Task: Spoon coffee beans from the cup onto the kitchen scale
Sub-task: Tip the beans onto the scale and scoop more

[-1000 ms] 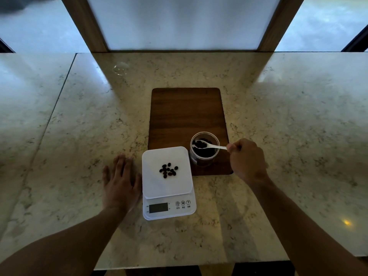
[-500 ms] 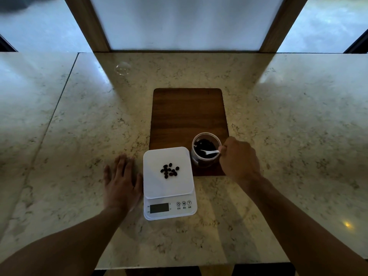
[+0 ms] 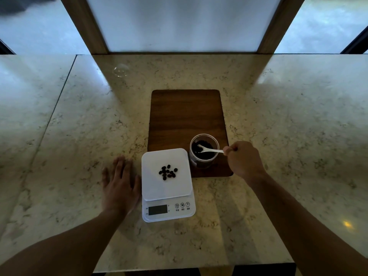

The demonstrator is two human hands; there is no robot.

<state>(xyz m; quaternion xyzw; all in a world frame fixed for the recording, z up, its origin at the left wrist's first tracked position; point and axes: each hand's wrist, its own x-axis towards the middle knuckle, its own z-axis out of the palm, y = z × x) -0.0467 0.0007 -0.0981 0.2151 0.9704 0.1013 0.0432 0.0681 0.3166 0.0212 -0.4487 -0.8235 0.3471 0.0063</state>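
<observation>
A clear cup point(image 3: 203, 151) of dark coffee beans stands on the near right corner of a wooden board point(image 3: 186, 114). My right hand point(image 3: 244, 159) pinches the handle of a small white spoon point(image 3: 209, 150), whose bowl dips into the beans inside the cup. To the cup's left sits a white kitchen scale point(image 3: 167, 184) with a small pile of coffee beans point(image 3: 168, 172) on its platform. My left hand point(image 3: 119, 186) lies flat on the counter, fingers apart, just left of the scale.
The marble counter point(image 3: 288, 126) stretches wide on both sides, with a seam at the left. A faint clear lid or ring point(image 3: 120, 70) rests at the far left. The near counter edge runs below the scale. Windows and wooden posts stand behind.
My right hand pushed in close to the cup, then drew back to the right; the spoon's bowl went from the cup's rim down into the beans. Left hand and scale stayed put.
</observation>
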